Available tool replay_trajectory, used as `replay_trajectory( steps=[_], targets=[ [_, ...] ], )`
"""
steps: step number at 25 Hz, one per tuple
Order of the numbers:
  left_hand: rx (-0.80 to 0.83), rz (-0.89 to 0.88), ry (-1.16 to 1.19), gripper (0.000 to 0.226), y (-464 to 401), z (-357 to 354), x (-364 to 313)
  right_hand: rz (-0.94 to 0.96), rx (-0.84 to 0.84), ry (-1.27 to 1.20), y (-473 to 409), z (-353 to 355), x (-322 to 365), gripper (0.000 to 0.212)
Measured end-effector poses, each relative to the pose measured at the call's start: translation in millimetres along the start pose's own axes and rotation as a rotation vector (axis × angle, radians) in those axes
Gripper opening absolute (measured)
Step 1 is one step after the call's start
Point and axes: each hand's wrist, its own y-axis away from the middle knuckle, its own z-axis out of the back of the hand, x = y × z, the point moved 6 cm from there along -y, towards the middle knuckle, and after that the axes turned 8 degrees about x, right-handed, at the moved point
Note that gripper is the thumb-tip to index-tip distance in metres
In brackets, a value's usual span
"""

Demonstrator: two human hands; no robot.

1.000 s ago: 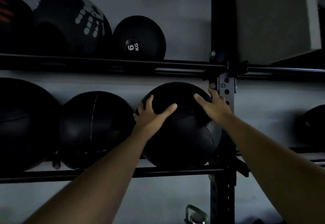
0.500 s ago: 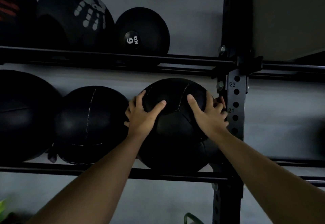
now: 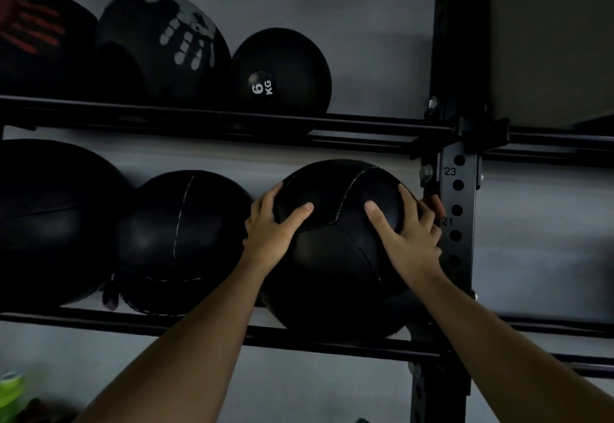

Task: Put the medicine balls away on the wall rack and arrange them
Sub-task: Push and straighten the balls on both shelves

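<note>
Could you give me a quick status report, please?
Both hands, left and right, on the stitched medicine ball. Ball on lower rack rail. Right fingers near upright post.

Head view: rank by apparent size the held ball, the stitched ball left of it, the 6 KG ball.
1. Held ball, though nearer the camera.
2. Stitched ball, close to it; real order unsure.
3. 6 KG ball, clearly smallest.

I'm in a gym: black leather medicine balls (image 3: 186, 240) fill a black steel wall rack (image 3: 460, 210) with numbered holes.
</note>
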Motion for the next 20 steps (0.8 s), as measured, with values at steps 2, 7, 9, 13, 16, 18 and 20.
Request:
replay_trajectory(
  steps=[2,7,9,13,16,18,20],
  targets=[
    [0.002,-0.003,-0.013,0.105,0.4,0.5,-1.3,0.009,-0.011,0.001,-0.7,-2.7,-2.5,0.112],
    [0.009,0.030,-0.043,0.102,7.7,-11.2,-7.8,0.006,-0.002,-0.047,-11.8,3.4,-15.5,0.102],
    [-0.032,0.046,-0.128,0.092,12.9,-23.8,-16.0,-0.002,0.017,-0.087,-15.9,13.1,-23.2,0.101],
    [-0.049,0.034,-0.203,0.090,16.3,-28.3,-18.1,0.000,0.092,-0.083,-17.6,17.6,-25.9,0.104],
    [-0.009,0.050,-0.222,0.092,18.8,-24.5,-16.9,-0.009,0.137,-0.075,-18.5,19.8,-26.7,0.085],
    [0.063,0.059,-0.289,0.094,19.4,-21.4,-21.0,-0.005,0.143,-0.039,-21.1,25.8,-22.0,0.081],
    [0.131,0.059,-0.402,0.087,15.5,-8.8,-26.4,0.058,0.084,0.047,-20.6,28.0,6.3,0.076]
  ],
)
